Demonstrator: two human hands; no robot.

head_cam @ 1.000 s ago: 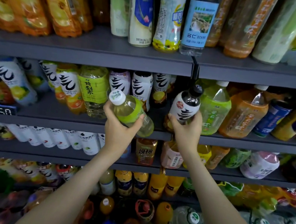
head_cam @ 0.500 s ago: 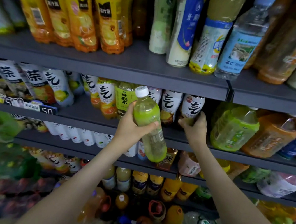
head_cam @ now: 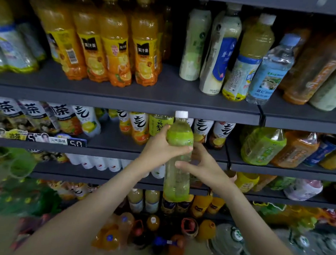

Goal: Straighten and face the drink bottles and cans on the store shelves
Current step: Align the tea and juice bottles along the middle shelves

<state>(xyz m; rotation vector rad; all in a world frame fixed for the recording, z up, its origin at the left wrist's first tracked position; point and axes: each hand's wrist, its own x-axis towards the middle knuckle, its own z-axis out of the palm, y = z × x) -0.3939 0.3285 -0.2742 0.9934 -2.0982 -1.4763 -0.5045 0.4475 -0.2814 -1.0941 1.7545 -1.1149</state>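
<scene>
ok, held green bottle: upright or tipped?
Upright: green bottle has white cap on top, base straight below; left hand, right hand grip it.

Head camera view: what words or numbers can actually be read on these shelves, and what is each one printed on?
"美汁源": black patch on the orange juice bottles, top shelf.
"茶": white labels of the tea bottles, middle shelf, left.
"名仁": blue label of the water bottle, top shelf.
"50": price tag on the middle shelf's edge.
Held green bottle: label too blurred to read.
All other print is too small or blurred.
</scene>
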